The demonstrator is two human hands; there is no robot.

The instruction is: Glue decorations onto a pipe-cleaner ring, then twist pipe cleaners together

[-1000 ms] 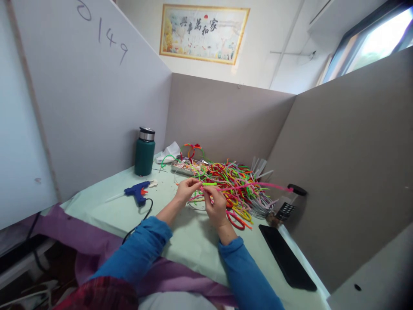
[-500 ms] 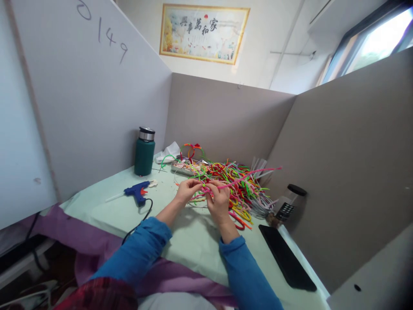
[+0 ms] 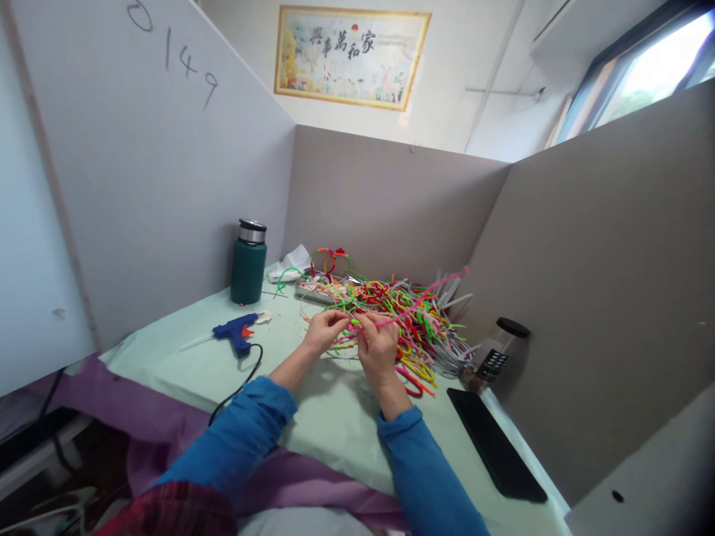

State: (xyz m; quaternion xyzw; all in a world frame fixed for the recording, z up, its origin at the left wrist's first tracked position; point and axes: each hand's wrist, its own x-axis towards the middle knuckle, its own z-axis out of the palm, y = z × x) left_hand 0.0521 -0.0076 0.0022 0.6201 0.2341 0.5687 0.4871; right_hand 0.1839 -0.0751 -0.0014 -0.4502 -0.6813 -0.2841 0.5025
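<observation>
A long pink pipe cleaner slants up to the right out of my right hand, whose fingers are pinched around it. Close to its left, my left hand pinches the near end, where a bit of bright green shows between the two hands. Both hands are above the pale green tabletop, in front of a heap of many-coloured pipe cleaners. How the green and pink pieces join is too small to tell.
On the left are a blue glue gun with a black cord and a green bottle. A metal tray and white tissue lie behind. To the right are a black flat object and a clear container. Grey partitions surround the table.
The far end of the pink pipe cleaner has swung up and to the left. More green shows between my fingers. Both hands have stayed almost in place.
</observation>
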